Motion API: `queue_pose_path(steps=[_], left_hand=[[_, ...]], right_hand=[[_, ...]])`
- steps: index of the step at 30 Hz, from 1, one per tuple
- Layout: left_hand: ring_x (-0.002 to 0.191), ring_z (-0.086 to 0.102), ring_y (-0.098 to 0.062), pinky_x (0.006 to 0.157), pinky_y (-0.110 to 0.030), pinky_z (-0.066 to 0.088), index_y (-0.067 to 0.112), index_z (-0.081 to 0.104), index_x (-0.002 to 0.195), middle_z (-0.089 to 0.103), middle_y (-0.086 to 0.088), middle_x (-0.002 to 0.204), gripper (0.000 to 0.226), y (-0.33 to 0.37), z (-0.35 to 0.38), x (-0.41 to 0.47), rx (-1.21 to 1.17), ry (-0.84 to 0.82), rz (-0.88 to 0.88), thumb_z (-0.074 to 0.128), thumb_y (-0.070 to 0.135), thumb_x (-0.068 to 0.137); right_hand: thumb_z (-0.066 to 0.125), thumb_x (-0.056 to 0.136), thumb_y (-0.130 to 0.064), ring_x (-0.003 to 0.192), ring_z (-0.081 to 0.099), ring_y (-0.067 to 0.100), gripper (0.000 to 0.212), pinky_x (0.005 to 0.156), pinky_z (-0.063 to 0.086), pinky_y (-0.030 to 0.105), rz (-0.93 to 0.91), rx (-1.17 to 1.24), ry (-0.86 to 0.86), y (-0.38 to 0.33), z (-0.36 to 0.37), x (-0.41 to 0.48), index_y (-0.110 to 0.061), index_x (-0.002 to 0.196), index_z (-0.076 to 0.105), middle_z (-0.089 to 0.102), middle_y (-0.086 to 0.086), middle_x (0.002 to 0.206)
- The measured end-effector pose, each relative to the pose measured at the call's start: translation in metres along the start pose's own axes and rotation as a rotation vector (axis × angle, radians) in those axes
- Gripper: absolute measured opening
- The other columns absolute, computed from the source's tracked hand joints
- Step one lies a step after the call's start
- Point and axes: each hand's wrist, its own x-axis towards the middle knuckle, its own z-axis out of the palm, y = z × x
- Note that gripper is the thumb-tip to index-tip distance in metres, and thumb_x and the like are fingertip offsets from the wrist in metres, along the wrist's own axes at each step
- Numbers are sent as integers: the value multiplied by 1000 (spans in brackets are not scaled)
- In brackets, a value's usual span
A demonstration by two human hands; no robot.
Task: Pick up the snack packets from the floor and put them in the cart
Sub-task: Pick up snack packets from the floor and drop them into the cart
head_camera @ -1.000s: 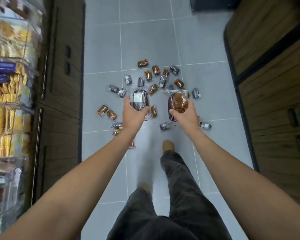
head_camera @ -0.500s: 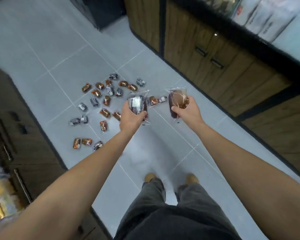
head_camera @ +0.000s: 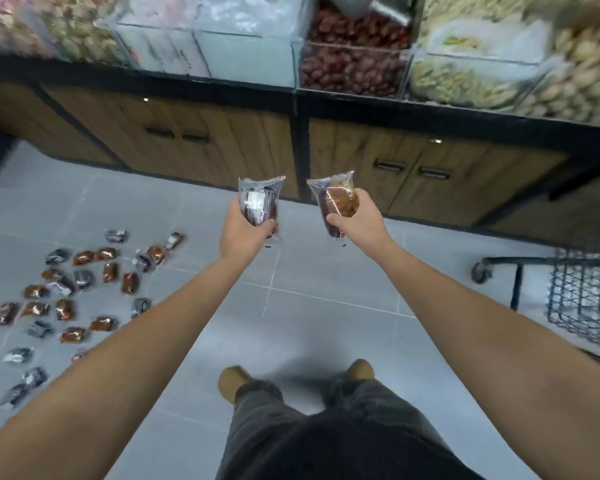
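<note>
Grey tile floor (head_camera: 291, 306) runs below wooden cabinets (head_camera: 229, 150). Left hand (head_camera: 244, 232) curls round a dark packet (head_camera: 259, 201), right hand (head_camera: 359, 221) round a brown packet (head_camera: 338, 202), both upright. Cart (head_camera: 584, 299) sits well to the right, nearer the right hand; loose packets (head_camera: 84, 285) lie left

Both bare arms reach from the lower corners of the frame toward its centre, nearly straight. Left hand (head_camera: 245, 230), at centre, curls its fingers round a dark packet (head_camera: 258, 202) held upright. Right hand (head_camera: 357, 220), just right of it, grips a brown packet (head_camera: 336, 202). The hands are level and apart.
</note>
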Motion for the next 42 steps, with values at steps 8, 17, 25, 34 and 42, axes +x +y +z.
queue_pose_path(steps=[8, 17, 25, 34, 42], left_hand=[[105, 59, -20, 85, -31, 48, 18, 41, 130, 60, -1, 119, 66, 122, 181, -25, 49, -271, 155, 74, 21, 74], [101, 57, -17, 77, -26, 42, 18, 42, 128, 58, 2, 117, 60, 230, 341, -49, 115, -613, 350, 72, 20, 76], [97, 64, -19, 85, -41, 54, 26, 42, 124, 60, 7, 113, 64, 306, 465, -78, 198, -862, 457, 70, 37, 67], [105, 54, -14, 89, -30, 43, 21, 37, 135, 55, 8, 120, 65, 360, 590, -147, 240, -1006, 564, 68, 36, 80], [93, 59, -16, 78, -32, 48, 24, 41, 126, 59, 5, 109, 55, 379, 728, -213, 307, -956, 382, 67, 34, 78]], right_hand=[[75, 77, -15, 92, 59, 13, 45, 79, 45, 23, 117, 104, 300, 72, -188, -2, -19, 113, 50, 60, -4, 101], [74, 75, -21, 94, 61, 16, 41, 86, 51, 36, 265, 163, 614, 132, -326, -17, -24, 106, 48, 62, -2, 101], [73, 71, -26, 93, 64, 16, 52, 83, 54, 35, 344, 239, 849, 170, -425, -29, -16, 118, 53, 65, 0, 104], [72, 80, -19, 82, 56, 6, 47, 62, 38, 10, 444, 298, 989, 241, -537, -40, -16, 119, 47, 57, -5, 98], [75, 77, -19, 95, 62, 18, 47, 85, 52, 32, 547, 246, 860, 348, -668, -36, -13, 118, 51, 63, 4, 107]])
